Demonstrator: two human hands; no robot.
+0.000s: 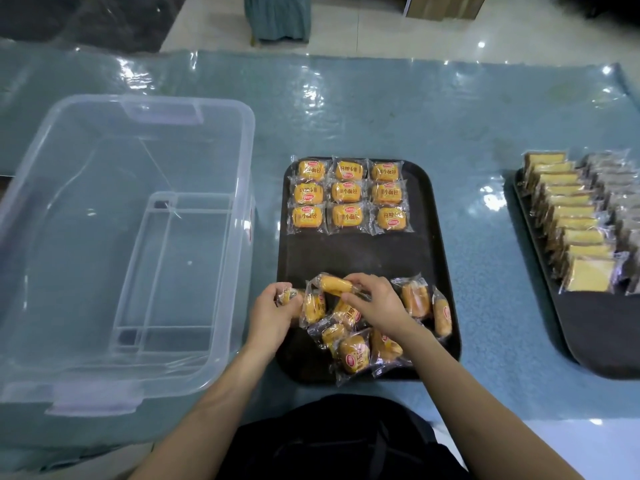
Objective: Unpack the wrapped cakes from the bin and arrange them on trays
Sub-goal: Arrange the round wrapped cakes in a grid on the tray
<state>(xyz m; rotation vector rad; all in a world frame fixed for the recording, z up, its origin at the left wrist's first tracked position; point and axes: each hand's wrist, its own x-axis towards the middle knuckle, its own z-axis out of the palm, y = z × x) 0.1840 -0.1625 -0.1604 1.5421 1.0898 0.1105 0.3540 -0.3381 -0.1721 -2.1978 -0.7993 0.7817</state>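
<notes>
A black tray (356,252) lies in front of me with several wrapped yellow cakes (347,192) laid in neat rows at its far end. A loose heap of wrapped cakes (353,351) covers its near end. My left hand (272,313) grips one wrapped cake (289,295) at the tray's near left edge. My right hand (375,301) pinches another wrapped cake (332,285) above the heap. The clear plastic bin (114,244) on the left holds no cakes.
A second black tray (595,327) at the right edge carries rows of wrapped sponge slices (575,220) and darker wrapped packs (620,188). The table has a shiny blue-green plastic cover (381,109). Tiled floor and furniture lie beyond the far edge.
</notes>
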